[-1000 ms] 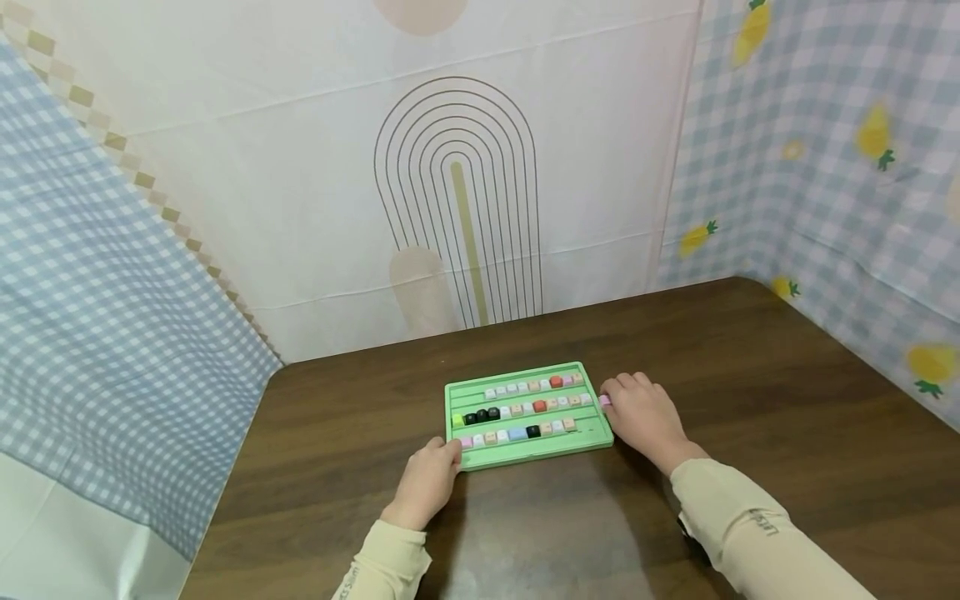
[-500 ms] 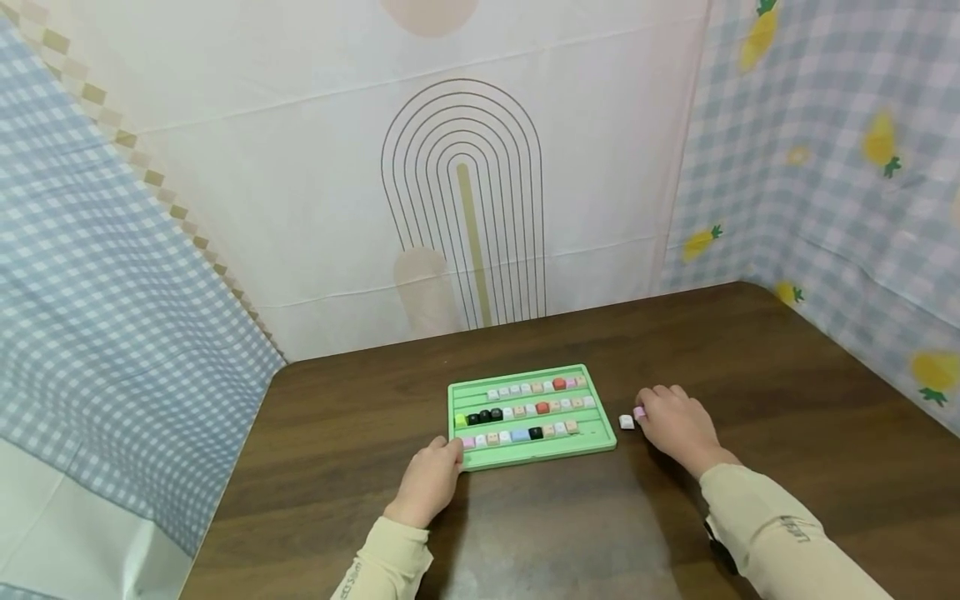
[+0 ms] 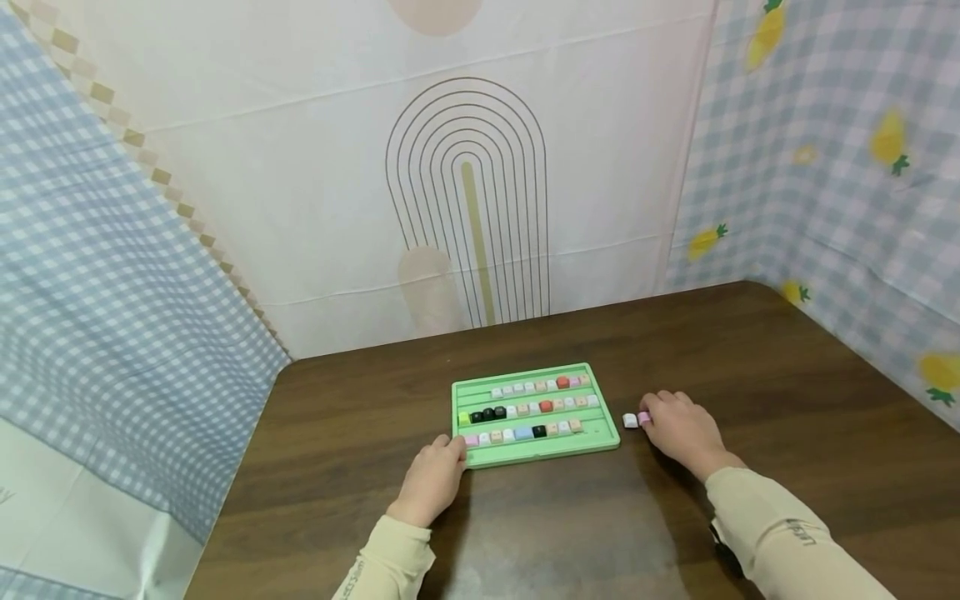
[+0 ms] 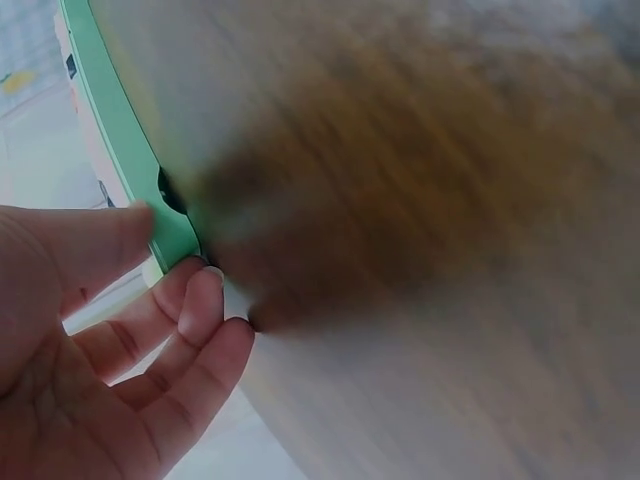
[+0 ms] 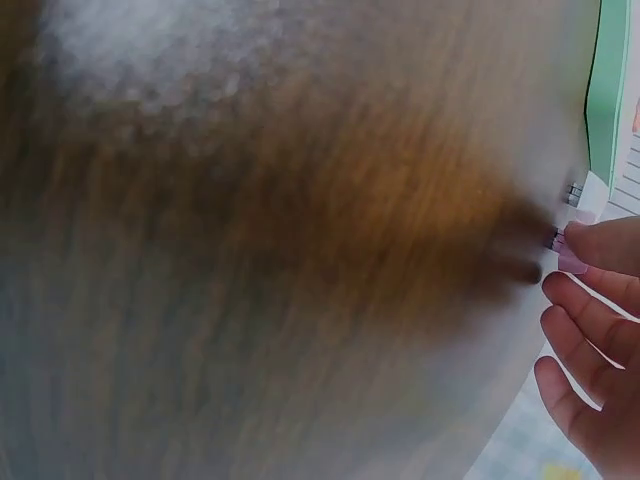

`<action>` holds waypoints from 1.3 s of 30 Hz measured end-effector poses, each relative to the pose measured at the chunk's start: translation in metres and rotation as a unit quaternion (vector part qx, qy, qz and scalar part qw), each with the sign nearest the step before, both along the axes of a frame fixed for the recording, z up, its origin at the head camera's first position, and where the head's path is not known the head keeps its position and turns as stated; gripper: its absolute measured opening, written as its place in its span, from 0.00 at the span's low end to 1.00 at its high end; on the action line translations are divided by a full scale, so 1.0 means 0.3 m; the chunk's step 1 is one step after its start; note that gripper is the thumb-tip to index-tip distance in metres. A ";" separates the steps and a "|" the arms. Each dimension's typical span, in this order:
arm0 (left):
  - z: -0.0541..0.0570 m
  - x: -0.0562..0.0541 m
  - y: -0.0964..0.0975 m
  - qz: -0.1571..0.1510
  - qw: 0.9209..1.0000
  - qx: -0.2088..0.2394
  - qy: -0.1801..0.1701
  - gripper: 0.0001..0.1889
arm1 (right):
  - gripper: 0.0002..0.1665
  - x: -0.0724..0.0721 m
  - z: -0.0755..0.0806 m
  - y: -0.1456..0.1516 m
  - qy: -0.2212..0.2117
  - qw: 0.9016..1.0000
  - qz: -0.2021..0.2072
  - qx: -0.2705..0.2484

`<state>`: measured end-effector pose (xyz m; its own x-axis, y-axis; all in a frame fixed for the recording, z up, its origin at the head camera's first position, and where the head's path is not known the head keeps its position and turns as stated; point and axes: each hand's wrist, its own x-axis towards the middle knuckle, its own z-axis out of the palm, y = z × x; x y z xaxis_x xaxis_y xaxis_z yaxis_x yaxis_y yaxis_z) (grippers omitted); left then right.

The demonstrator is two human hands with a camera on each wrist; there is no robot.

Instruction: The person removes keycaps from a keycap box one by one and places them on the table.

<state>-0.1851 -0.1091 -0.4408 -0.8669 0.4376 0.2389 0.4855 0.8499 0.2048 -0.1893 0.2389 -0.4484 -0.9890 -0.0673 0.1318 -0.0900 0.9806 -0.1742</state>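
Note:
A light green tray [image 3: 540, 456] lies on the table with rows of coloured keycaps in it. My left hand [image 3: 433, 479] grips its near left corner; in the left wrist view the thumb [image 4: 115, 240] lies on the rim and the fingertips sit against the corner. To the right of the tray, my right hand [image 3: 684, 433] pinches a pink keycap [image 3: 644, 418] between thumb and finger. A white keycap [image 3: 630, 421] sits on the table just left of the pink one, near the tray's right edge. The right wrist view shows the pink keycap [image 5: 572, 262] partly covered by the thumb.
The dark wooden table [image 3: 360, 417] runs back to a pale cloth wall [image 3: 315, 208] with a line-arch print. Checked cloth [image 3: 135, 292] hangs at the left, and checked cloth with pineapples [image 3: 832, 200] at the right.
My right hand has moved right from the tray's edge with the pink keycap, and the white keycap has come into sight on the table. My left hand stays at the tray corner.

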 end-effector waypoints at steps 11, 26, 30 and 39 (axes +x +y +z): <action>-0.009 -0.012 -0.004 0.006 1.000 0.006 -0.030 0.08 | 0.13 -0.002 0.062 -0.052 -0.012 0.999 0.004 -0.047; -0.014 -0.032 -0.003 -0.001 0.997 -0.021 -0.074 0.13 | 0.14 -0.037 0.037 -0.221 -0.065 0.993 0.050 -0.083; -0.016 -0.040 -0.007 -0.010 0.996 -0.018 -0.091 0.14 | 0.14 -0.041 0.025 -0.242 -0.075 0.992 0.062 -0.086; -0.022 -0.051 -0.016 -0.015 0.993 -0.002 -0.115 0.13 | 0.07 -0.054 0.015 -0.273 -0.029 0.996 0.068 -0.053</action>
